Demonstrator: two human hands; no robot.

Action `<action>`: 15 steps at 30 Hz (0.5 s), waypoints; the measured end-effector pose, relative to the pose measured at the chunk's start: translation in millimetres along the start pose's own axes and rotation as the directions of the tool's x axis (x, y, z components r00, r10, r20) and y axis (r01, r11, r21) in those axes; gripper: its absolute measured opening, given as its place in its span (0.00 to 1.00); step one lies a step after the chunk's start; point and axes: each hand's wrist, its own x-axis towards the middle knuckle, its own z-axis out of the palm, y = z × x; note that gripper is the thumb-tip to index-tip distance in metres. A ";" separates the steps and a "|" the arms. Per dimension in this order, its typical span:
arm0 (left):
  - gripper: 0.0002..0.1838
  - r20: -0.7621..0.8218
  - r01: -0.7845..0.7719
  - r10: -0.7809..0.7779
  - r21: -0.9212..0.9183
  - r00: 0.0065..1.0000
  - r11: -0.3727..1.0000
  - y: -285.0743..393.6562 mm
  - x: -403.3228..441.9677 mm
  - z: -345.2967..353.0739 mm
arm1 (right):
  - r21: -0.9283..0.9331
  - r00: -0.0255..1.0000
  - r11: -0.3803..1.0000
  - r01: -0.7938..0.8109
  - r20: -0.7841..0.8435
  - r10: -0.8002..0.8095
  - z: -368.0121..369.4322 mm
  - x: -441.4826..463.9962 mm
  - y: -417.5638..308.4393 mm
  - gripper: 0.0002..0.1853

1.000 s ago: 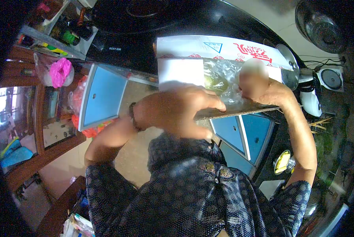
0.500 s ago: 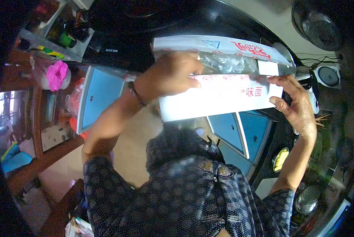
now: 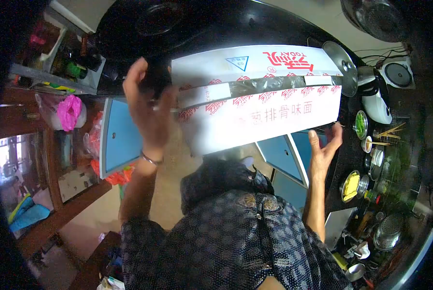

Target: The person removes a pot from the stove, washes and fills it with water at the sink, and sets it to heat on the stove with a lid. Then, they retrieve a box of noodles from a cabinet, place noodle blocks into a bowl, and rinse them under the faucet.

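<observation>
A white cardboard box [image 3: 274, 113] with red printing sits in front of me at the counter's edge. Its two long top flaps are folded inward, and a narrow gap between them shows clear plastic [image 3: 269, 84] inside. Off the left end of the box is my left hand [image 3: 148, 108], blurred, its fingers apart and holding nothing. By the lower right corner, my right hand [image 3: 325, 147] has thumb and fingers spread. Whether its fingertips touch the box there, I cannot tell.
Blue cabinet doors [image 3: 121, 137] stand open below the counter on both sides. To the right are a pot lid [image 3: 341, 67], a white kettle [image 3: 376, 104], a dish of yellow food [image 3: 352, 186] and a bowl of greens [image 3: 360, 124]. A pink bag [image 3: 70, 112] hangs at left.
My left hand has come away from the gap to the box's left end. The right hand has dropped from the flap edge to the lower corner. The flaps lie closer together.
</observation>
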 end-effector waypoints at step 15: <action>0.33 0.478 0.542 -0.390 -0.234 0.787 0.807 -34.9 11.3 37.4 | 0.629 0.589 -0.248 -0.737 0.777 0.223 99.5 -44.9 52.1 0.67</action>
